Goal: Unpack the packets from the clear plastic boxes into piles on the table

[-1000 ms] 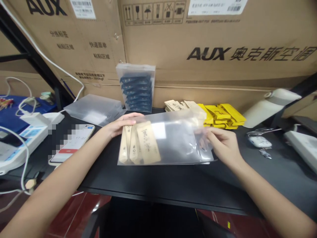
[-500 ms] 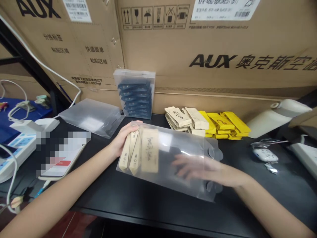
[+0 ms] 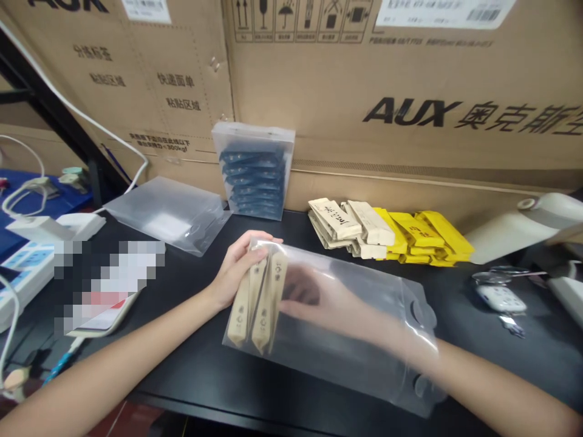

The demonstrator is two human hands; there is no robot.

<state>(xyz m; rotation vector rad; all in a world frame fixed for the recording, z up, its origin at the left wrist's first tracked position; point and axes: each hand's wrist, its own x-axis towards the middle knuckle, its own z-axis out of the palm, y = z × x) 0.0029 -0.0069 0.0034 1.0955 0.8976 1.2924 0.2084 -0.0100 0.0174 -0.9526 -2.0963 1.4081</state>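
Observation:
My left hand (image 3: 246,267) is closed around the left end of a clear plastic box (image 3: 359,303), which lies tilted above the black table. Inside that end, several beige paper packets (image 3: 268,303) stand on edge side by side, with dark printed characters on them. My right hand (image 3: 319,297) reaches into the box through its open right end, the wrist passing between the end flaps. Seen blurred through the plastic, its thumb and fingers are apart and rest against the innermost packet. The fingertips are partly hidden.
Behind stand a clear box of blue packets (image 3: 252,176) and piles of beige packets (image 3: 350,224) and yellow packets (image 3: 423,233). Another clear box (image 3: 168,212) lies left, near a phone (image 3: 104,309) and power strip (image 3: 36,267). A bottle (image 3: 519,224) and white earphone case (image 3: 501,297) are right.
My right hand has moved deeper left into the box, up to the packets. The packet that faced me flat now stands edge-on against the others. The box sits slightly lower and further right in view.

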